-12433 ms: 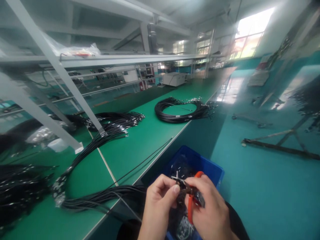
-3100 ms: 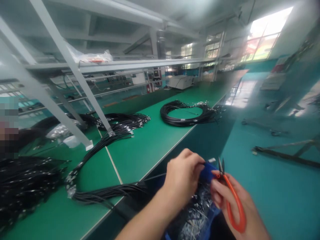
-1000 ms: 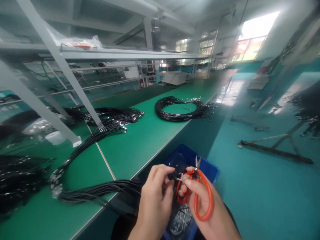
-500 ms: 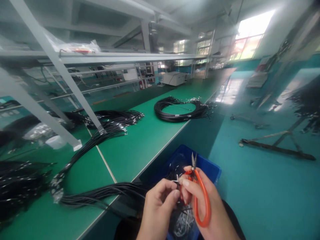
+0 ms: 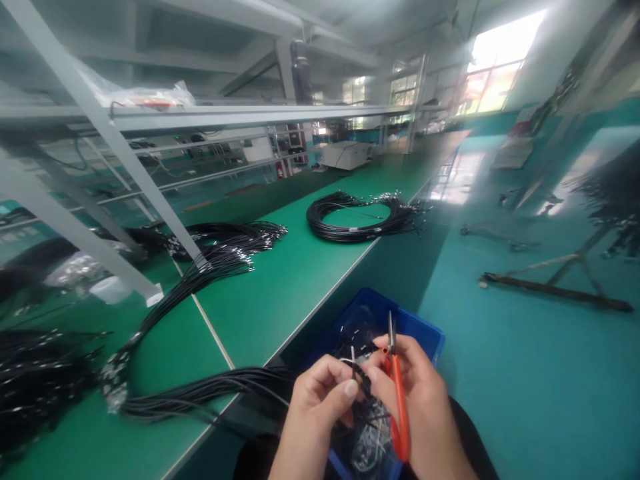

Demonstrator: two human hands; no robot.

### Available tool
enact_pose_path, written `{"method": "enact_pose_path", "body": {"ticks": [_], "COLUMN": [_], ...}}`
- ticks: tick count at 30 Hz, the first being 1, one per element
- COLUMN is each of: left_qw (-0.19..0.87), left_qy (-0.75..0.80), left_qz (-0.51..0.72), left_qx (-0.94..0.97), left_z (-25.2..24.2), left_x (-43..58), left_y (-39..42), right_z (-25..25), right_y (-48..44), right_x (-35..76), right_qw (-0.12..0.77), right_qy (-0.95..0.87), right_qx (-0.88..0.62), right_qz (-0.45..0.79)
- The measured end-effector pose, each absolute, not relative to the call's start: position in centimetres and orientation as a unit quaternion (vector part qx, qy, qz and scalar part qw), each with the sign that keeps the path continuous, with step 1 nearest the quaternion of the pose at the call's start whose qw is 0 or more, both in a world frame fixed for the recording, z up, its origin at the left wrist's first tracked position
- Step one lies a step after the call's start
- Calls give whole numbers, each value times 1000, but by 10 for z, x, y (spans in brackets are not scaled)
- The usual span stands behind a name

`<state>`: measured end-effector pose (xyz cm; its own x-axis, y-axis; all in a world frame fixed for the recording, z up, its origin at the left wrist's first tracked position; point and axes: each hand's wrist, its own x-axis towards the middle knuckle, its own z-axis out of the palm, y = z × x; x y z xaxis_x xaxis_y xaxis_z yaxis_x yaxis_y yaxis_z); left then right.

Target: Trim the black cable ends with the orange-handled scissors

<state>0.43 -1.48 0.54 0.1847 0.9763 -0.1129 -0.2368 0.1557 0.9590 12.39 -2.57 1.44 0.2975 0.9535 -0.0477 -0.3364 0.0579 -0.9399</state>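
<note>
My left hand (image 5: 320, 407) pinches the end of a thin black cable (image 5: 361, 377) with a small white strip on it. Close beside it, my right hand (image 5: 417, 393) holds red-handled scissors (image 5: 399, 400), their narrow blades pointing up and slightly apart. The right fingertips touch the same dark piece. Both hands are over a blue bin (image 5: 425, 327) that holds clear plastic scraps and dark bits. A bundle of black cables (image 5: 200, 390) runs from the green table (image 5: 260, 300) towards my left hand.
A coiled black cable bundle (image 5: 350, 233) lies further along the table. More black cables (image 5: 40, 380) are at the left. A slanted white post (image 5: 135, 167) and a shelf (image 5: 250, 117) stand over the table. A wheeled stand (image 5: 555, 287) is on the floor at the right.
The scissors have turned more upright in my right hand, and their handles look closer together. My hands remain near each other over the bin. The view has shifted slightly.
</note>
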Motion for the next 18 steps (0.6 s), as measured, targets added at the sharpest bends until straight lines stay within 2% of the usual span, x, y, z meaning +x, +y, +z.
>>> {"method": "enact_pose_path", "body": {"ticks": [4,12,18], "left_qw": [632,637,612], "left_qy": [425,396,408], "left_qz": [475,469,499], "left_qx": [441,467,458], "left_z": [6,9,15], "left_x": [3,3,8], "left_y": [-13,-16,-23], "right_z": [8,5,4], "right_y": [-27,-21,-20], "right_x": [130,131,130], "right_qw": [662,606,619], "right_qy": [-399,-592,-669], "right_qx": [-499,-482,-409], "right_qz": [393,223,54]}}
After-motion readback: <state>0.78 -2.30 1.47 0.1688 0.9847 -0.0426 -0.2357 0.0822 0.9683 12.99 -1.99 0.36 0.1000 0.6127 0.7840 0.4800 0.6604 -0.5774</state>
